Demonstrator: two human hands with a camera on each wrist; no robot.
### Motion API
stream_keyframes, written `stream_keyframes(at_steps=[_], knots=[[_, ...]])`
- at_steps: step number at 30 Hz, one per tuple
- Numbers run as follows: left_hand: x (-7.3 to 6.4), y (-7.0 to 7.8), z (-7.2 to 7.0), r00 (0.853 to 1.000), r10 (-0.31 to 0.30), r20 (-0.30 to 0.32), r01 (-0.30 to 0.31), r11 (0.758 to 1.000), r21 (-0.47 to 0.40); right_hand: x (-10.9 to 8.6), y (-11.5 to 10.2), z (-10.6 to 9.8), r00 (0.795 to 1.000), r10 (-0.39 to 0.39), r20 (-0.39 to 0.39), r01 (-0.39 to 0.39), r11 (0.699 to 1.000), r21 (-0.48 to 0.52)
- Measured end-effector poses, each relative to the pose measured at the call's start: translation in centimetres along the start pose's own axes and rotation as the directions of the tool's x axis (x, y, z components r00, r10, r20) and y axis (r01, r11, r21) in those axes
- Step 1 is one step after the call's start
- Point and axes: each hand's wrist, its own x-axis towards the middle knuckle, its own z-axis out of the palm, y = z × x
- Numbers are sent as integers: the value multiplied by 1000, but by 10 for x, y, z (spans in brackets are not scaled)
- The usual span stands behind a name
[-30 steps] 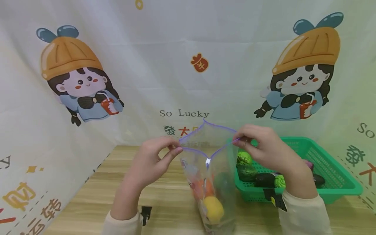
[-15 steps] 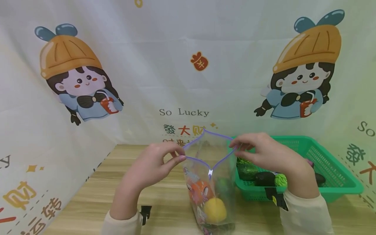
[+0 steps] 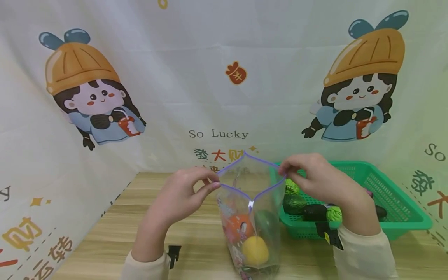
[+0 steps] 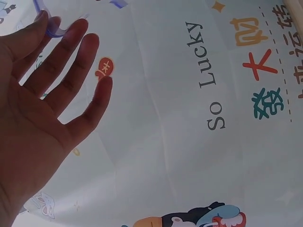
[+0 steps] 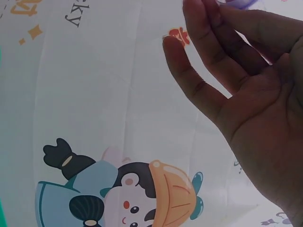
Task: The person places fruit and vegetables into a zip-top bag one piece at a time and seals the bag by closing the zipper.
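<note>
Head view suggests the filling is partly done: a clear plastic zip bag (image 3: 249, 212) with a purple rim holds a yellow round fruit (image 3: 255, 251), an orange rounded thing (image 3: 239, 226) and a dark green thing (image 3: 267, 221), while green and dark vegetables (image 3: 294, 204) lie in the green perforated plastic basket (image 3: 407, 225). The mouth stands unsealed, so closing it seems left. The bag is below and between the hands, the left hand (image 3: 184, 191) and right hand (image 3: 317, 177) pinching opposite sides of its rim.
</note>
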Motion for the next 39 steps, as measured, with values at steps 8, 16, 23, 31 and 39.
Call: stream_keyframes(at_steps=[8, 16, 23, 31, 39], knots=[[1, 0, 1, 999, -34, 10, 34, 999, 4, 2, -1, -1, 1000, 4, -26, -3, 1000, 14], [1, 0, 2, 999, -41, 30, 41, 999, 1, 0, 0, 0, 999, 31, 13, -31, 999, 14], [2, 1, 3, 1000, -26, 2, 26, 1000, -2, -1, 0, 0, 999, 38, 15, -38, 999, 4], [2, 1, 3, 999, -39, -1, 39, 999, 16, -1, 0, -2, 998, 57, 18, -57, 998, 6], [2, 1, 4, 1000, -25, -7, 25, 1000, 14, -10, 6, -14, 993, 119, 2, -119, 993, -16]])
